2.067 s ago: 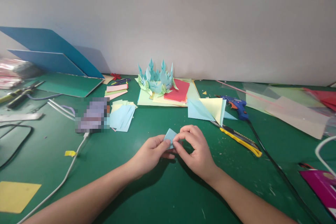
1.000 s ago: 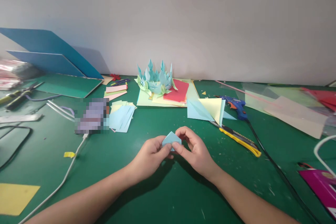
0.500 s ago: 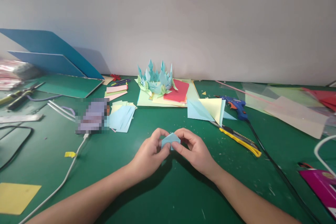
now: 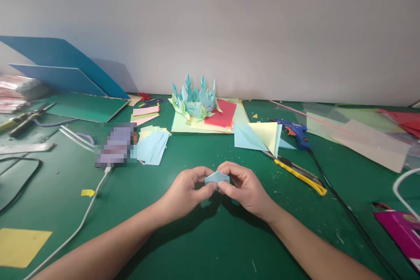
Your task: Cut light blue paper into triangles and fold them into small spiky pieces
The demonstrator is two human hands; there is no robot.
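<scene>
A small folded piece of light blue paper (image 4: 217, 177) is held between my two hands above the green table. My left hand (image 4: 190, 190) pinches its left side, thumb at the lower edge and fingers behind. On the other side my right hand (image 4: 244, 189) grips it the same way, its thumb tip close to the left one. The paper's top shows a low peak; its underside is mostly hidden by my thumbs. Beyond my hands stands a blue paper crown-like ring (image 4: 196, 96) of pointed folded pieces with pale green leaves.
Blue paper sheets (image 4: 153, 146) and a pixelated phone (image 4: 116, 144) with a white cable (image 4: 88, 210) lie left. To the right are folded sheets (image 4: 251, 136), a yellow cutter (image 4: 300, 176) and a blue glue gun (image 4: 297, 130) with a black cord. Blue boards (image 4: 62, 59) lean at back left.
The blue paper has tipped and shifted slightly right and lower, now looking flatter. Both hands moved with it, the left fingers dropping a little.
</scene>
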